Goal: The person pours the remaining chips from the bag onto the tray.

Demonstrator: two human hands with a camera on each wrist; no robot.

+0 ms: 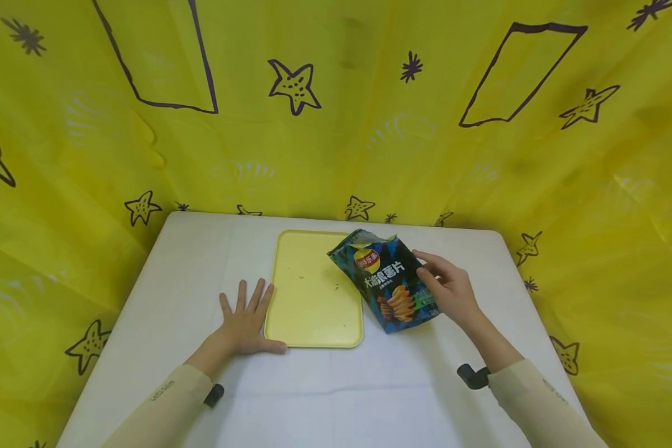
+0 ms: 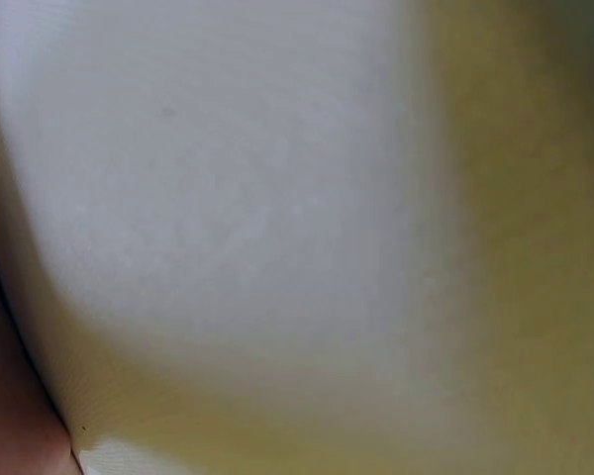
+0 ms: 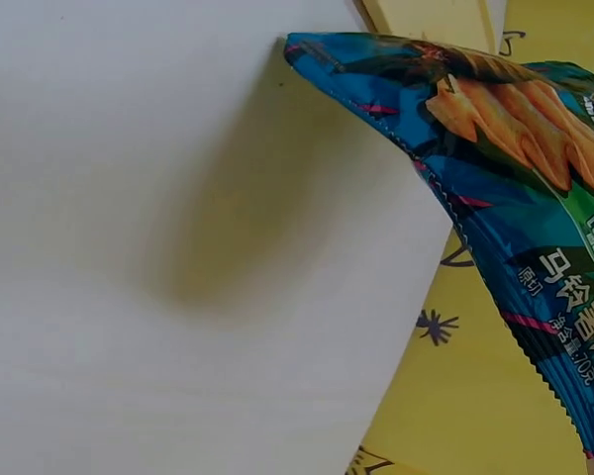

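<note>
the right hand [image 1: 450, 283] pinches the chip bag [image 1: 389, 277] by its side, best done lightly to avoid crushing, while the outspread left hand [image 1: 246, 330] should steady the tray [image 1: 313, 305].

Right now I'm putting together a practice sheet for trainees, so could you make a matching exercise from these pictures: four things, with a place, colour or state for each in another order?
Things:
1. chip bag
2. tray
3. left hand
4. backdrop

Descriptions:
A. fingers spread out
B. yellow, with drawn stars
C. held in the right hand
D. rectangular, lying on the white table

Pairs: 1-C, 2-D, 3-A, 4-B
</note>
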